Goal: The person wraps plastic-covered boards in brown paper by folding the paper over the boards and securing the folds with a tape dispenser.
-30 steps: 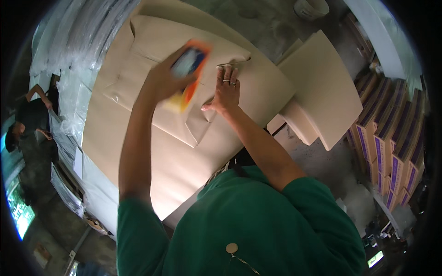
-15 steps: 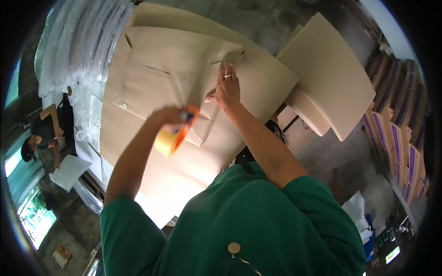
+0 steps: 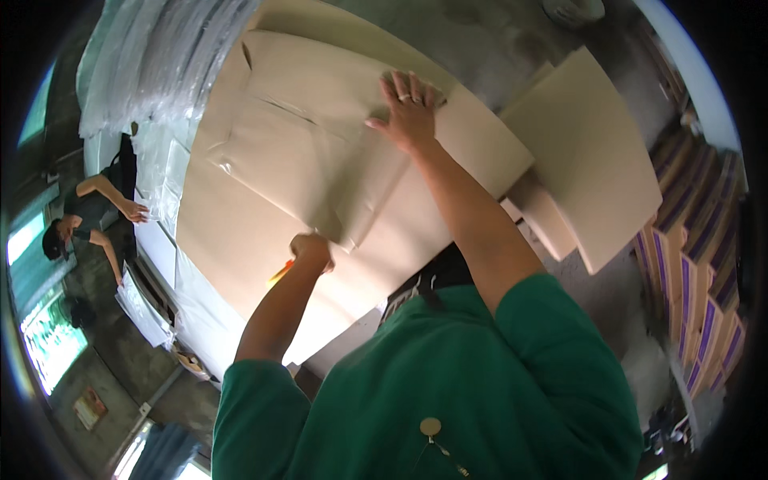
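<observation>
Brown paper is folded over a flat, wide package (image 3: 292, 88) in front of me, its flaps creased and overlapping. My right hand (image 3: 410, 112) lies on the far right part of the paper, palm down with fingers spread. Closer to my body, at the near edge of the folded paper, my left hand (image 3: 314, 250) is closed around an orange tape dispenser (image 3: 282, 274). Most of the dispenser is hidden behind the hand and forearm. A shiny strip, seemingly tape, runs over the paper between the two hands.
Clear plastic-wrapped goods (image 3: 160, 64) are stacked at the far left. Large brown cardboard sheets (image 3: 592, 152) stick out on the right, with purple-striped cartons (image 3: 696, 272) piled beyond. At the left, another person (image 3: 88, 216) has a hand near a pale wrapped sheet (image 3: 146, 308).
My left hand has come nearer to my body with the tape dispenser and turned it mostly out of sight. My right hand has slid farther away, its fingers now spread.
</observation>
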{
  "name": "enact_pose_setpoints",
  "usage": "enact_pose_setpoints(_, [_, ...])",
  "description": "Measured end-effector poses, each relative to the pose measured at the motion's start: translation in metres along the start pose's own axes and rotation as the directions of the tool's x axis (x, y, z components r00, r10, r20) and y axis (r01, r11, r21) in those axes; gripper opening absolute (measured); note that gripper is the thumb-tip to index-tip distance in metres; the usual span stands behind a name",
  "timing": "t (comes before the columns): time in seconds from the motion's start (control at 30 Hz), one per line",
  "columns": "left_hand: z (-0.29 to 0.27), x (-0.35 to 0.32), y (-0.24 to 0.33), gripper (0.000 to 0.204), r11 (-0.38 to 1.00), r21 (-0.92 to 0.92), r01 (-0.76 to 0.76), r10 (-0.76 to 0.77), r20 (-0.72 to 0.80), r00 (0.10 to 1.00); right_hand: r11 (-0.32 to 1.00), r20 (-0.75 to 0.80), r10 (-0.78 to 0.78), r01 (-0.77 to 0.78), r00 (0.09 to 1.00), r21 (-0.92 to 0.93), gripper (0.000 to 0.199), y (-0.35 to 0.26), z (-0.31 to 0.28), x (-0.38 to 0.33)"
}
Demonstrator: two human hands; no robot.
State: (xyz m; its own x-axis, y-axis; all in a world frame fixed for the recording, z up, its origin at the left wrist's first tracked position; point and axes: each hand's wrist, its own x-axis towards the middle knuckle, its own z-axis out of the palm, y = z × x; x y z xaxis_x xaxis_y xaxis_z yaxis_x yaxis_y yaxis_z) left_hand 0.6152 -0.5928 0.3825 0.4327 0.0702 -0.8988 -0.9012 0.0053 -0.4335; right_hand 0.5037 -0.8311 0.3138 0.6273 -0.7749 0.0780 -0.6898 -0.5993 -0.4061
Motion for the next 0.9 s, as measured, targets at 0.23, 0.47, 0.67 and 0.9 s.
enact_pose_setpoints(0.23, [0.155,0.015,-0.062,0.057,0.413,-0.911,0.009,-0.681,-0.302,0.667,0.941,-0.032,0.338,-0.339,0.94,-0.007,0.065,0.017,0.014,0.035])
enact_pose_setpoints(0.47, [0.085,0.079,0.047,0.071,-0.744,-0.399,-0.537,-0.551,-0.089,0.83,0.924,0.339,0.346,-0.381,0.875,0.041,0.065,0.035,-0.019,0.053])
enact_pose_setpoints(0.67, [0.093,0.077,0.014,0.083,-0.973,-0.171,-0.155,-0.085,-0.361,0.929,0.881,0.507,0.289,-0.433,0.812,0.192,0.078,0.022,-0.056,0.003])
enact_pose_setpoints(0.9, [0.241,-0.077,-0.106,0.063,-0.64,-0.561,-0.525,-0.064,-0.642,0.764,0.815,0.577,-0.158,-0.224,0.801,0.535,0.043,-0.05,-0.283,-0.096])
